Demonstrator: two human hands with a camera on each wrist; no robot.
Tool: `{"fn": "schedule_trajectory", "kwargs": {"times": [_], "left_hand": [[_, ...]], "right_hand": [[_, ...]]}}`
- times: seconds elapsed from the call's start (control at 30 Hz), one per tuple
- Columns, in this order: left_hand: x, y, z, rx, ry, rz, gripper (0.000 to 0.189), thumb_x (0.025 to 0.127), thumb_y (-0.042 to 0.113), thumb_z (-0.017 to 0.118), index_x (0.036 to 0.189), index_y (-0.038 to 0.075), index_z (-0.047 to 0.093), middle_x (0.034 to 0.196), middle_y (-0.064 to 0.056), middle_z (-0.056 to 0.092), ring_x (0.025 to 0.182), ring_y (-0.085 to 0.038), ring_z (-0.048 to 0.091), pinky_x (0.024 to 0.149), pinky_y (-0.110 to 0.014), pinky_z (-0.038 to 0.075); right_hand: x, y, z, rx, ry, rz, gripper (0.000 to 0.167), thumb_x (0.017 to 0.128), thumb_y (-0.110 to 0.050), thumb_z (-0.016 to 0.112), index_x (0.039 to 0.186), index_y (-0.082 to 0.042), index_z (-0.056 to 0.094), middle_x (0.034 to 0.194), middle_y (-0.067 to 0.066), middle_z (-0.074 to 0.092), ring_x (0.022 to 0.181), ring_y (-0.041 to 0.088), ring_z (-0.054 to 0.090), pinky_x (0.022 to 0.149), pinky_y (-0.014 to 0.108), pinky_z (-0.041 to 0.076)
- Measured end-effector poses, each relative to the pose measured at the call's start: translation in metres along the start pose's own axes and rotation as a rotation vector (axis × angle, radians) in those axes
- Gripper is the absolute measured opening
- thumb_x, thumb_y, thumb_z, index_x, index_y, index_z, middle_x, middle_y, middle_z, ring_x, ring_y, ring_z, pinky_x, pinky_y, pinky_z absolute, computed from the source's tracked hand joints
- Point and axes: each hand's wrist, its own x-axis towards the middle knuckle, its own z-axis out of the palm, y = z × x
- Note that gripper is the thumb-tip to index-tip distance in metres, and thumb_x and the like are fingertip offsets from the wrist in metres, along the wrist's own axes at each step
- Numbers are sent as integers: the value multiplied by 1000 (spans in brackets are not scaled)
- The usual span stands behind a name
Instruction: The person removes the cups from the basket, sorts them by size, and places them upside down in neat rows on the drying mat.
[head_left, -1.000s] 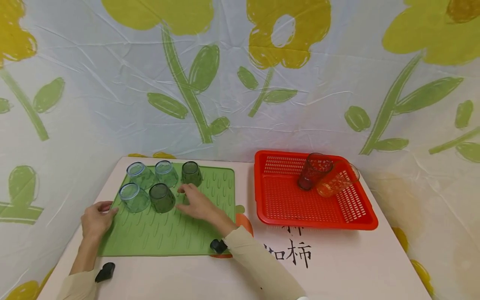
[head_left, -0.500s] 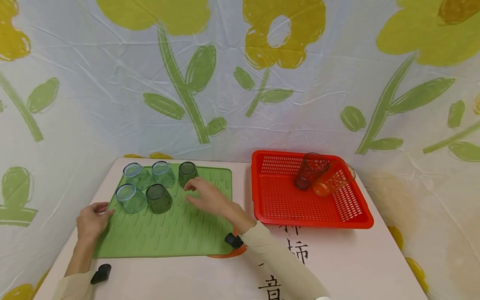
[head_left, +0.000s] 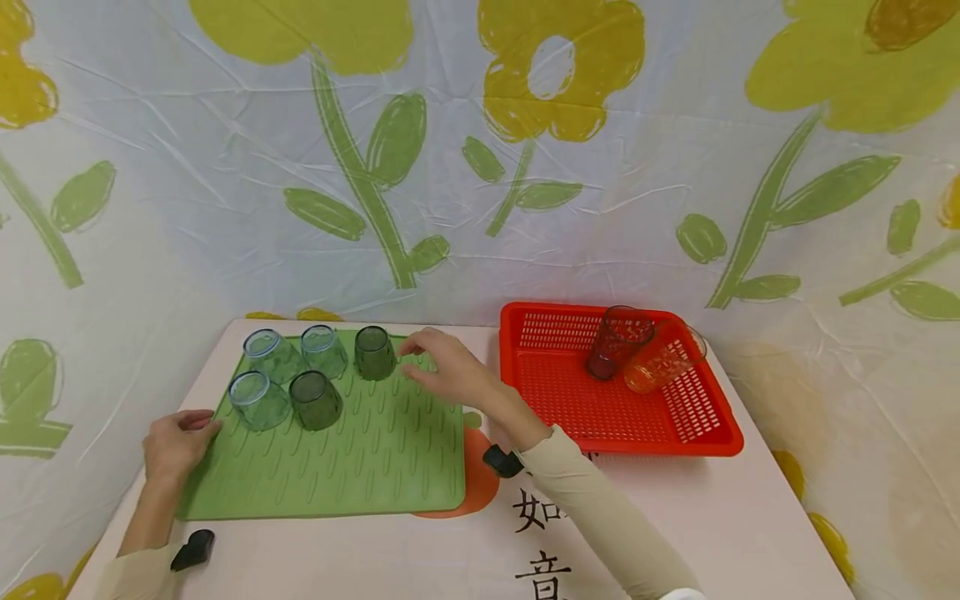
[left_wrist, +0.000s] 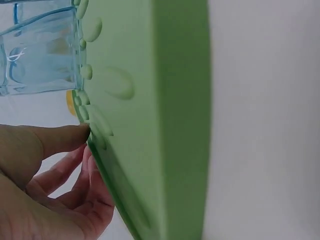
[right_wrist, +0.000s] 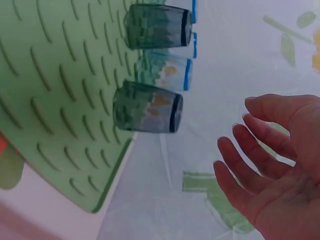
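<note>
The right hand hovers with fingers spread and empty just beside the dark green cup at the mat's back edge, while the left hand pinches the mat's left edge. The cups look light, rigid and slick — probably best gripped round the sides. Five stand upside down on the mat, three bluish and two dark green — two more lie tipped in the red basket.

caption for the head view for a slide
Left hand holds green mat edge; right hand hovers by five upturned cups.
</note>
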Motion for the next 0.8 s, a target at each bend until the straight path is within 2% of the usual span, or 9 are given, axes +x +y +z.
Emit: {"fn": "schedule_trajectory", "kwargs": {"times": [0.13,0.3,0.53,0.7,0.8], "left_hand": [[1,-4,-4,-17,-16,11,37,96,15,69,120,-13,67,88,-17,77,63,14,44,74,-28,43],[2,-10,-12,-47,-65,34,39,97,16,69,119,-16,67,85,-16,77,63,15,47,61,-16,42],[6,-19,-17,-67,-120,4,46,98,28,71,118,-13,69,86,-9,77,71,12,46,61,-16,44],[5,-24,-15,-106,-146,21,51,100,30,69,124,-15,65,90,-11,78,72,17,47,63,-13,44],[4,-26,-14,-106,-158,36,52,101,30,67,126,-16,63,94,-14,77,72,18,48,63,-12,45]], "right_hand": [[-5,8,-12,0,36,-11,22,99,-8,69,119,1,66,118,13,68,113,28,63,102,35,50],[-14,17,-27,21,53,18,24,99,-7,69,120,4,65,119,15,67,114,30,62,104,39,49],[-25,34,-45,-2,87,35,25,98,-8,70,120,3,66,118,14,68,114,30,63,104,43,49],[-31,45,-60,-6,99,71,26,99,-10,69,120,5,66,118,17,68,115,33,63,102,48,50],[-34,52,-70,-37,108,93,25,99,-10,69,120,4,66,117,17,68,114,34,63,101,47,51]]}}
